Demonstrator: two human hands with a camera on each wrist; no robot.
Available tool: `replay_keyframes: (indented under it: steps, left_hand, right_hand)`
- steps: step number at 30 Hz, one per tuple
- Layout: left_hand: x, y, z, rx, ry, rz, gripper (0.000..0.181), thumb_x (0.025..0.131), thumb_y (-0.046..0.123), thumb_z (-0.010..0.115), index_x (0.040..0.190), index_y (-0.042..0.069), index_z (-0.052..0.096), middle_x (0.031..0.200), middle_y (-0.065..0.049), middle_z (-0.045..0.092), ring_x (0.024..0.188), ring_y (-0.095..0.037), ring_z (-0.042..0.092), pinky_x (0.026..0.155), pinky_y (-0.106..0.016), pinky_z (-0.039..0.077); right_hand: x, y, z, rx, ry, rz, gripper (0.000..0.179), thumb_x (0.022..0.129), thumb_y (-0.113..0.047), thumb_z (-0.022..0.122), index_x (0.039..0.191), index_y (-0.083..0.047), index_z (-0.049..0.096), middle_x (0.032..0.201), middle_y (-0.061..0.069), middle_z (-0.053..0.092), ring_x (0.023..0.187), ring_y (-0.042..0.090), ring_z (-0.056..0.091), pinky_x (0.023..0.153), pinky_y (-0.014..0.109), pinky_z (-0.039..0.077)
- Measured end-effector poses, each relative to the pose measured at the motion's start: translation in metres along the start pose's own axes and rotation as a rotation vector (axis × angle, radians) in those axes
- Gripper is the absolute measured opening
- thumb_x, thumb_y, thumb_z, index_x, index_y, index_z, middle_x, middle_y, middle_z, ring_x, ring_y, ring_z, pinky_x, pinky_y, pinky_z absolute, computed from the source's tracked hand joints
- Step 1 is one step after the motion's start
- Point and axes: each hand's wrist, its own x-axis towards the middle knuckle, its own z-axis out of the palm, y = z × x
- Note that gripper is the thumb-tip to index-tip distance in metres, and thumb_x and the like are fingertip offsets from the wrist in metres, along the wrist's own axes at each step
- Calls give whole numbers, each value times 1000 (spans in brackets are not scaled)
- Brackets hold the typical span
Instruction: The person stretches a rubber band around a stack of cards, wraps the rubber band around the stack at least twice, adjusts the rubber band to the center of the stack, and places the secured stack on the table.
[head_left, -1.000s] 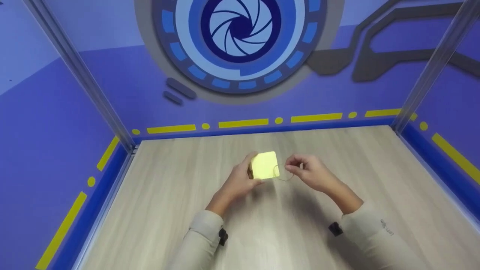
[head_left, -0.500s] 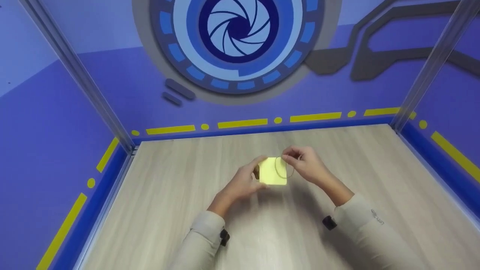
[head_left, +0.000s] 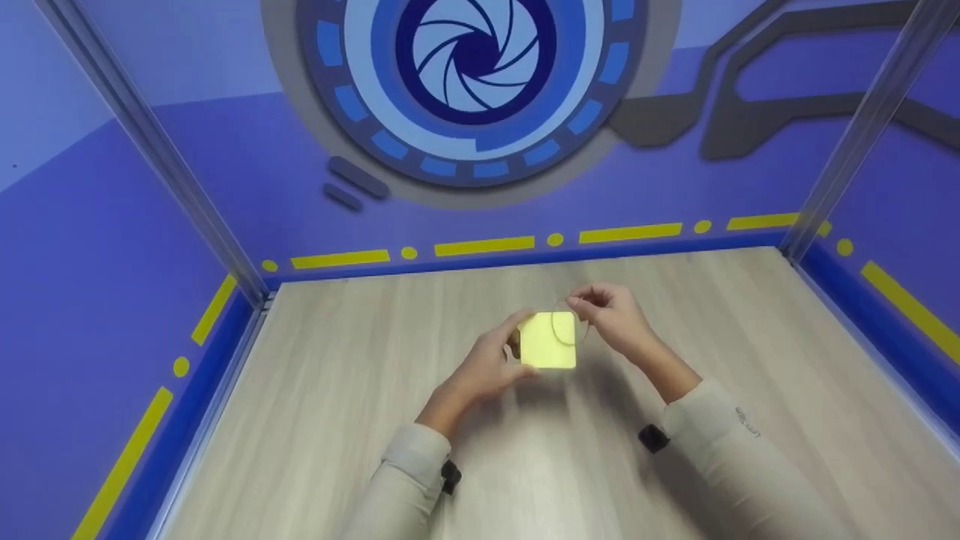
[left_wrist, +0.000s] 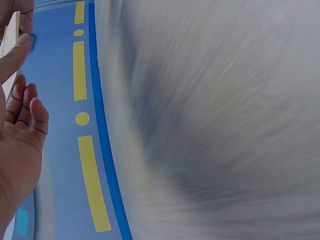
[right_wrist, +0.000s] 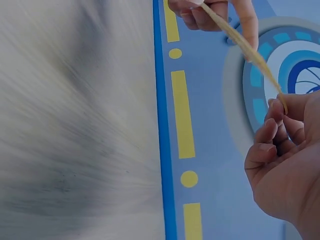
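In the head view my left hand [head_left: 487,364] grips a thin, square, bright yellow pad [head_left: 546,352] by its top and bottom edges. Its kind is not clear; the left wrist view shows the pad [left_wrist: 11,37] nearly edge-on. My right hand [head_left: 611,319] pinches a thin tan rubber band [head_left: 553,328] between thumb and fingertips, just off the pad's upper right corner. Part of the loop lies in front of the pad's face. In the right wrist view the rubber band [right_wrist: 242,44] runs from the right fingertips towards the left hand [right_wrist: 207,15].
Both hands are above a light wood table [head_left: 337,420]. Blue and purple printed panels with yellow dashes [head_left: 484,246] wall its back and sides. Metal posts [head_left: 172,165] stand at the corners. Each wrist bears a small black device [head_left: 653,438].
The left hand has brought the pad rightward to the rubber band. The right hand has moved up and slightly left, and more of the loop now overlaps the pad.
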Motion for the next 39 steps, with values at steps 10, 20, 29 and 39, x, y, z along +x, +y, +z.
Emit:
replay_keyframes:
  steps: [10, 20, 29, 39]
  left_hand:
    - [3, 0, 1, -53, 47, -1, 87, 82, 32, 81, 153, 32, 31, 100, 3, 59, 90, -9, 53, 70, -22, 46]
    - [6, 4, 4, -118, 155, -49, 89, 83, 36, 80, 153, 32, 26, 106, 3, 58, 94, -11, 52, 71, -24, 44]
    - [7, 2, 7, -135, 282, -79, 89, 84, 33, 80, 154, 24, 26, 108, 2, 60, 94, -13, 54, 72, -26, 44]
    - [7, 8, 9, -155, 395, -138, 88, 85, 41, 77, 154, 36, 22, 115, 7, 61, 97, -12, 56, 81, -31, 49]
  right_hand:
    - [1, 6, 6, 77, -1, 67, 18, 96, -26, 65, 101, -10, 72, 85, 7, 63, 78, 19, 58, 64, 27, 52]
    - [-7, 8, 14, 85, 6, 84, 16, 97, -24, 64, 101, -10, 72, 88, 6, 66, 83, 23, 61, 71, 28, 51]
    - [-13, 1, 25, 90, 23, 91, 17, 97, -24, 63, 101, -10, 72, 91, 13, 65, 83, 20, 59, 73, 32, 52]
    - [-20, -8, 37, 80, 0, 94, 12, 96, -19, 64, 98, -8, 69, 81, 4, 59, 76, 20, 54, 63, 26, 45]
